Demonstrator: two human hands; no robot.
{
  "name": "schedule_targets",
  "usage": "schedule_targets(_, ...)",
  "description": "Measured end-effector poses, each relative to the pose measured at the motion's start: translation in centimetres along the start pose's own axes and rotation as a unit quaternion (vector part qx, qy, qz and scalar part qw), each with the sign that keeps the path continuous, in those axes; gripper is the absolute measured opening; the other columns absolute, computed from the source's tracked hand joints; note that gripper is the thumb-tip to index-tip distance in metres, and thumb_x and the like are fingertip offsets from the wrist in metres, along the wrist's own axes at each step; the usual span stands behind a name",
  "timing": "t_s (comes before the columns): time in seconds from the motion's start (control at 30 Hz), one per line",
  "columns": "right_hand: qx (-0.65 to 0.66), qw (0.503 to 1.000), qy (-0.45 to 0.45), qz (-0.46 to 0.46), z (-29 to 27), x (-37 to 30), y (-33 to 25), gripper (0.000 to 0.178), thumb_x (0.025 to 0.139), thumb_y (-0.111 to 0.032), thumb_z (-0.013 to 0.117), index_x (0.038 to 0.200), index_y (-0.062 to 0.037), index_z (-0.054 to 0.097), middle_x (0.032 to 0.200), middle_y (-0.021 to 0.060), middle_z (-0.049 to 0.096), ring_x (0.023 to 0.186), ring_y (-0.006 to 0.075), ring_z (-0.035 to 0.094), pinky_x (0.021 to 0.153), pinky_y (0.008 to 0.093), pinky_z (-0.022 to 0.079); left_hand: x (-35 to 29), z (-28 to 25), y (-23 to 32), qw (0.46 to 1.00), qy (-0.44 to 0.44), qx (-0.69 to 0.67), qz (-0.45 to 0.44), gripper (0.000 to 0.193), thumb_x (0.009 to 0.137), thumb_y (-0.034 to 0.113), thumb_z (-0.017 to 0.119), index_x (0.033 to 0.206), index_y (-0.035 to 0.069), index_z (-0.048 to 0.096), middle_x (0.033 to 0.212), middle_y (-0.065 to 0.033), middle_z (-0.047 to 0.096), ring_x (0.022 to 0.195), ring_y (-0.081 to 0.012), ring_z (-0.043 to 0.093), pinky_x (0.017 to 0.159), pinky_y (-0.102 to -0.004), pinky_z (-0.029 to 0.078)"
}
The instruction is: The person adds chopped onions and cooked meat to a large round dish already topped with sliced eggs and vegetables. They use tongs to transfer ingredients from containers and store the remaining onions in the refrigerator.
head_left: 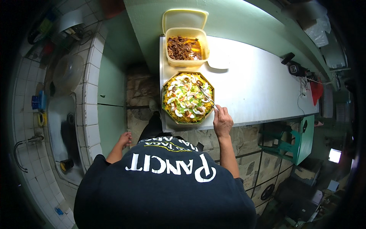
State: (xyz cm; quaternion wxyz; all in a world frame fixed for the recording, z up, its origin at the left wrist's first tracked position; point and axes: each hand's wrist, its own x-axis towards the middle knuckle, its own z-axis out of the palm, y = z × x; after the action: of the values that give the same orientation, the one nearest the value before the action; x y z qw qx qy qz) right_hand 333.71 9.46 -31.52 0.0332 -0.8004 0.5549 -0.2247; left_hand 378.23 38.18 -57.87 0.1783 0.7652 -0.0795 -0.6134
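My right hand (223, 121) is closed around metal tongs (208, 97), whose tips reach the right part of the food, by a small brown piece. The food is a heap of yellow noodles topped with egg slices, chopped greens and brown bits (185, 97). It fills an octagonal tray (164, 110) at the near left end of the white table. Down at my left side hangs my left hand (125, 139), away from the table, fingers loosely bent and apart, with nothing visible in it. Behind the tray stands a yellowish plastic tub (185, 63) of brown shredded meat in orange oil.
The tub's lid (185, 19) leans on the green wall. A white plate-like thing (219, 63) lies right of the tub on the white table (259, 84). A black device with cords (296, 69) is at the far right. Left is a tiled sink (63, 129); right, a green stool (286, 143).
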Motion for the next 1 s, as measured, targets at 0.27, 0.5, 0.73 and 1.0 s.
schedule_targets(0.27, 0.025, 0.995, -0.075, 0.054, -0.7, -0.3, 0.4, 0.018, 0.090, -0.021, 0.056, 0.104, -0.0113, 0.063, 0.084, 0.0084, 0.059, 0.066, 0.0287, 0.062, 0.060, 0.0384, 0.049, 0.1, 0.1, 0.6, 0.999, 0.007, 0.004, 0.035, 0.033, 0.095, 0.031, 0.048, 0.127, 0.022, 0.051, 0.092, 0.0044, 0.060, 0.069, -0.0105, 0.055, 0.062, -0.0331, 0.045)
schedule_targets(0.5, 0.227, 0.964, -0.050, 0.132, -2.1, 3.8, 2.7, 0.019, 0.091, -0.016, 0.056, 0.096, -0.0019, 0.069, 0.073, 0.0108, 0.062, 0.060, 0.0185, 0.058, 0.058, 0.0312, 0.045, -0.4, -0.2, -1.0, 1.000, 0.020, -0.013, 0.017, 0.034, 0.095, 0.031, 0.048, 0.127, 0.021, 0.051, 0.092, 0.0043, 0.060, 0.070, -0.0106, 0.056, 0.059, -0.0315, 0.045)
schedule_targets(0.73, 0.129, 0.991, 0.028, 0.015, 2.3, 15.7, 0.4, 0.024, 0.094, -0.024, 0.051, 0.096, -0.0057, 0.066, 0.092, 0.0126, 0.065, 0.077, 0.0334, 0.062, 0.071, 0.0392, 0.048, 0.1, -0.4, -0.6, 0.999, 0.024, -0.023, 0.012, 0.035, 0.095, 0.032, 0.048, 0.128, 0.020, 0.050, 0.094, 0.0029, 0.060, 0.071, -0.0110, 0.056, 0.057, -0.0306, 0.044)
schedule_targets(1.0, -0.077, 0.989, -0.117, 0.036, 9.1, 23.6, -2.3, 0.030, 0.092, -0.033, 0.049, 0.093, -0.0083, 0.066, 0.098, 0.0135, 0.064, 0.088, 0.0369, 0.063, 0.078, 0.0493, 0.049, -1.8, -0.4, 1.4, 0.998, 0.032, -0.052, -0.025, 0.035, 0.095, 0.035, 0.048, 0.127, 0.021, 0.050, 0.099, 0.0029, 0.060, 0.073, -0.0117, 0.055, 0.060, -0.0313, 0.044)
